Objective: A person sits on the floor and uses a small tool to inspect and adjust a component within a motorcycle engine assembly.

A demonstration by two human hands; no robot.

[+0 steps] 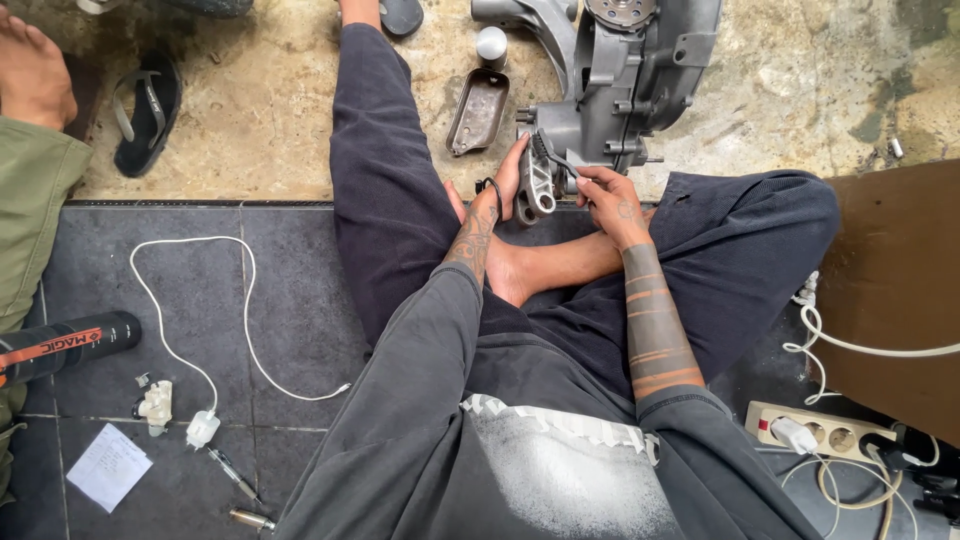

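The person sits cross-legged on the floor (pixel 300 300) with 2 bare hands at work over 1 small grey metal bracket (pixel 537 185). The left hand (pixel 507 180) is wrapped around the bracket's left side, fingers closed on it, holding it upright just in front of the crossed ankles. The right hand (pixel 605 190) is pinched shut on 1 thin dark brush (pixel 552 158), whose bristled end lies against the top of the bracket.

Right behind the bracket stands 1 large grey engine casing (pixel 625 90), on the pale concrete part of the floor. Just left of it lies 1 shallow rusty metal tray (pixel 478 110), open side up; nothing shows inside it. Beside the tray's far end stands 1 small silver cap (pixel 491 44).

On the dark tiles to the left lie 1 white charger cable (pixel 190 300) with its plug (pixel 202 429), 1 black and orange spray can (pixel 65 345) on its side, 1 slip of white paper (pixel 108 466), and 1 crumpled white scrap (pixel 156 404). 1 black sandal (pixel 148 110) lies near another person's bare foot (pixel 35 65) at the upper left.

At the lower right sits 1 beige power strip (pixel 820 430) with 1 white plug (pixel 795 434) in it and 2 sockets visibly free, beside a brown board (pixel 900 300).
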